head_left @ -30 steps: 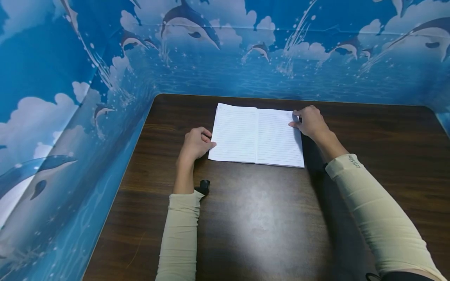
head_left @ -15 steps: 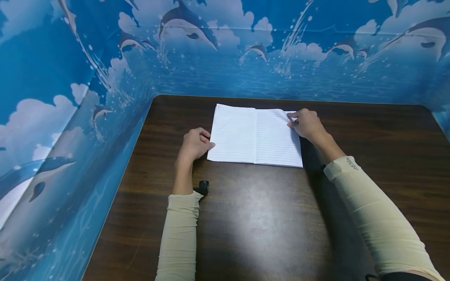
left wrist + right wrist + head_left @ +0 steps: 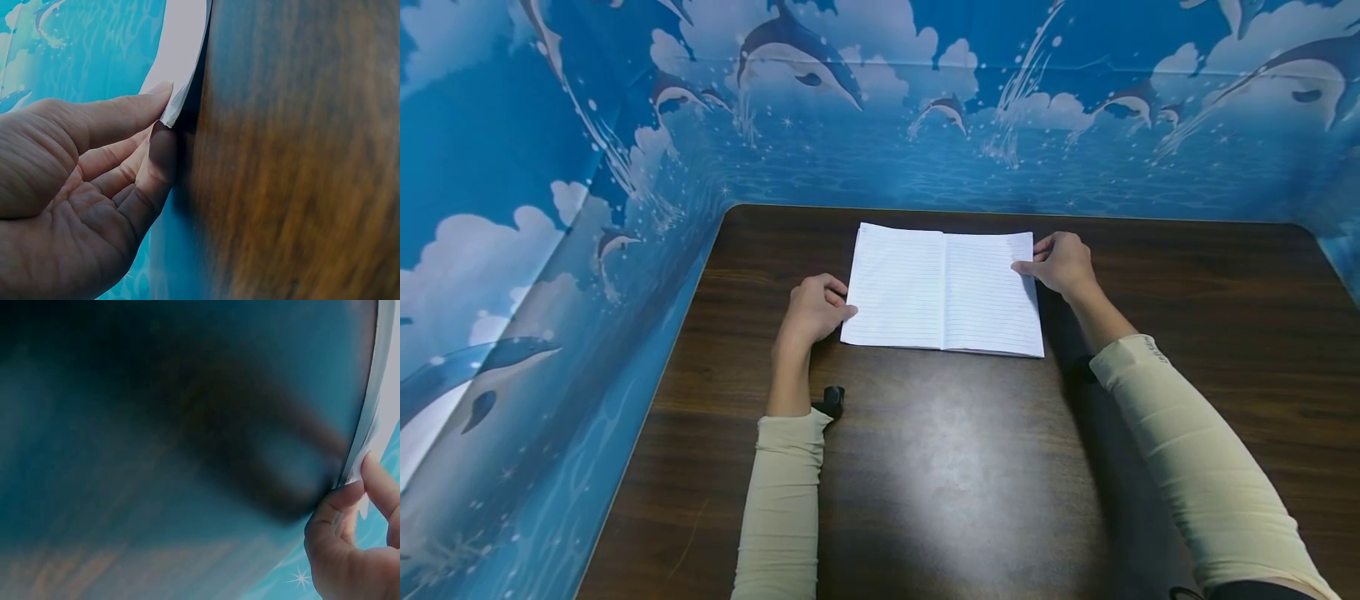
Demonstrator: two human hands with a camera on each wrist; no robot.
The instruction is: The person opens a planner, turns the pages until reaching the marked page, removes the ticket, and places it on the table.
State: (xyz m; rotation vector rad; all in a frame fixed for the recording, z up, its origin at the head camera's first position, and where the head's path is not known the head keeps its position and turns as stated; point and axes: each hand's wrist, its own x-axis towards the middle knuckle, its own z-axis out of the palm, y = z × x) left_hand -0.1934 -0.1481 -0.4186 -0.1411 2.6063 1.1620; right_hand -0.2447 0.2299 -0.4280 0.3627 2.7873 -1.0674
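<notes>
White paper is caught between the thumb and fingers of the left hand (image 3: 816, 308), which pinches the open notebook (image 3: 943, 287) by its left edge, thumb on top. The right hand (image 3: 1063, 262) pinches the opposite edge, close to the far corner, its thumb lying on the ruled page. Both hands hide a little of the edges they grip.

The notebook lies on the desk, near its far side, spread to two pages of thin, smooth, faintly lined paper. A straight crease runs down the middle; the top of the left page waves slightly, and loose leaf edges show along its outer side.

Stretchy cream sleeves (image 3: 786, 500) wrinkle along both forearms, with dark lettering at the right cuff. A small black block (image 3: 832, 402) juts out at the left wrist; a dark piece at the right one is mostly hidden.

Dark brown wood grain streaks the desk (image 3: 955, 483), glossy enough to hold a pale glare in front of the notebook. Its far corners are rounded, and a shadow falls beside the right arm.

Beyond stands a blue sheet (image 3: 880, 167), creased in places, printed with leaping dolphins (image 3: 801, 54), clouds and spray. The right wrist view is largely dark blur.
</notes>
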